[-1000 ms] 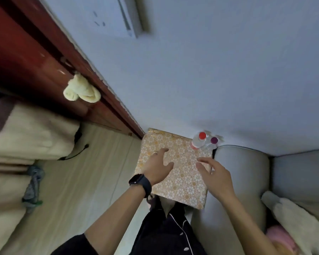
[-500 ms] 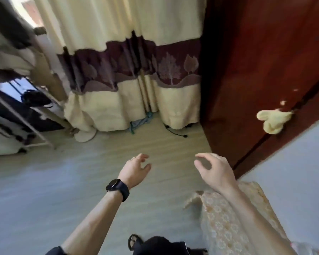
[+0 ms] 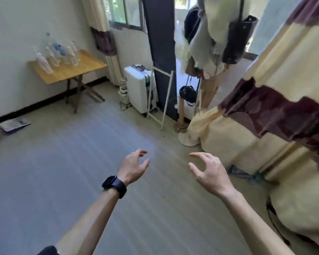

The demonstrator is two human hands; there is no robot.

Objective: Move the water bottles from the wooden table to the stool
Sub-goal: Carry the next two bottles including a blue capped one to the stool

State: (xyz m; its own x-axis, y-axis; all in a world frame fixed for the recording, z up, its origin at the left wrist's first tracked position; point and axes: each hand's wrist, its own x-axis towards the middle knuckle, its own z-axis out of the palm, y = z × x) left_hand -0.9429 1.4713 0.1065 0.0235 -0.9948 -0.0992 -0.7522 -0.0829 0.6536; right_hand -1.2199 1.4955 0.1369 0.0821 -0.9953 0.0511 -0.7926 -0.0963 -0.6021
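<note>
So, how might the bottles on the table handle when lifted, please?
Tall and narrow, standing close together on the table, the bottles could easily tip into each other if nudged. They look like clear plastic, so probably smooth and slightly squashy. Weight is unclear: the fill level is too blurred.

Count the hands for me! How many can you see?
2. The left hand, wearing a black watch, is low in the middle over the floor; the right hand is beside it, nearer the curtain. Both hold nothing.
</note>
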